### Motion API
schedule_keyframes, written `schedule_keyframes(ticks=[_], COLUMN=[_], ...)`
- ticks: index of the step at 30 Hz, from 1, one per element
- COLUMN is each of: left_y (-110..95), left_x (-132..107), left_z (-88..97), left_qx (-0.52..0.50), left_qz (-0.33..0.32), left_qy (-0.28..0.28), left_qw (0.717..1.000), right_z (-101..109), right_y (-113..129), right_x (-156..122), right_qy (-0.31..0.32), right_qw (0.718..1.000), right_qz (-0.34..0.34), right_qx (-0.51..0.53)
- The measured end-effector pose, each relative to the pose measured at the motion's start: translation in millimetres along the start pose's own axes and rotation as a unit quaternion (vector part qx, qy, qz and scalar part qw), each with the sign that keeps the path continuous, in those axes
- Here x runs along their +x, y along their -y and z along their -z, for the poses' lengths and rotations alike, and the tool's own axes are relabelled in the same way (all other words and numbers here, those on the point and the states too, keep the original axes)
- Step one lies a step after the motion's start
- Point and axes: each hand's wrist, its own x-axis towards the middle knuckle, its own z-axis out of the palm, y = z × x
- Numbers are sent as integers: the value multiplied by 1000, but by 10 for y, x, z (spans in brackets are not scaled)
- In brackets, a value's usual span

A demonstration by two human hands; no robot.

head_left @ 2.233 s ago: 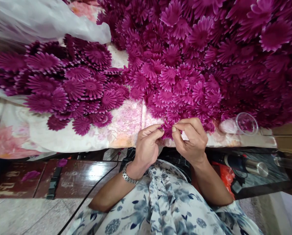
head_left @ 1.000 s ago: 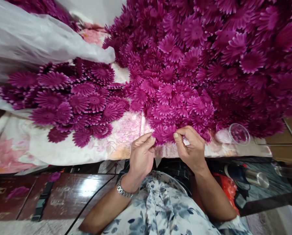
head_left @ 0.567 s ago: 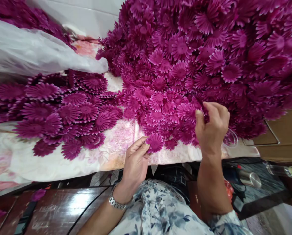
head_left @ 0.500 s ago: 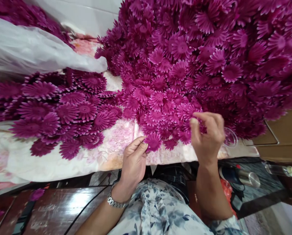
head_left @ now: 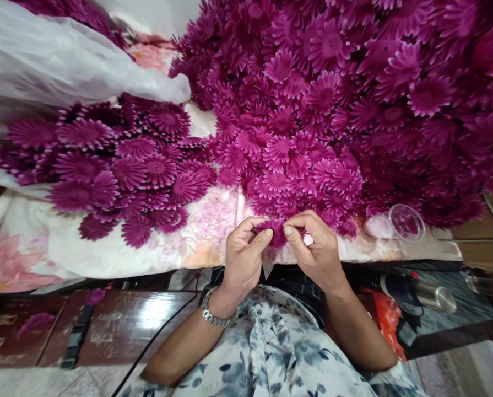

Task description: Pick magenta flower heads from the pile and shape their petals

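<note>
My left hand (head_left: 244, 259) and my right hand (head_left: 314, 251) meet at the near edge of the cloth-covered table (head_left: 106, 256). Both pinch a small magenta fabric flower (head_left: 275, 231) between thumb and fingers. A steel watch (head_left: 212, 315) sits on my left wrist. Just beyond the hands rises a big heap of loose magenta flowers (head_left: 345, 94). To the left lies a flatter spread of larger, darker flowers (head_left: 114, 165).
A clear plastic cup (head_left: 403, 223) lies on its side at the right of the heap. A translucent plastic bag (head_left: 56, 66) covers the far left. Below the table edge are a dark wooden bench (head_left: 118, 320), a black cable (head_left: 155, 339) and a metal tool (head_left: 432, 295).
My right hand reached into the heap at the right, then came back to my left hand. Both hands now pinch a flower together at the table edge.
</note>
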Motion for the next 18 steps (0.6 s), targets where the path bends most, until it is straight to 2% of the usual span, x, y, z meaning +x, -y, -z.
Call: schedule_keyframes(ticks=[3, 5, 7, 9, 11, 15, 18], left_y=[-4, -4, 0, 2, -2, -19, -15], left_x=[-4, -16, -27, -34, -39, -48, -53], left_z=[22, 39, 65, 101, 140, 201, 223], left_qx=[2, 22, 53, 84, 108, 128, 141], left_qz=[18, -2, -46, -76, -59, 23, 8], left_qy=[16, 21, 23, 19, 28, 99, 94], left_qw=[1000, 1000, 997, 993, 992, 987, 986], right_z=[-3, -18, -36, -47, -45, -11, 8], right_y=[-4, -10, -10, 0, 19, 52, 46], right_x=[-27, -41, -54, -63, -65, -38, -17], right_qy=[47, 85, 84, 53, 31, 35, 56], right_qw=[998, 993, 990, 992, 996, 999, 997], right_qz=[-42, -61, -67, -66, -49, 20, 45], right_qx=[23, 55, 86, 90, 66, 15, 14])
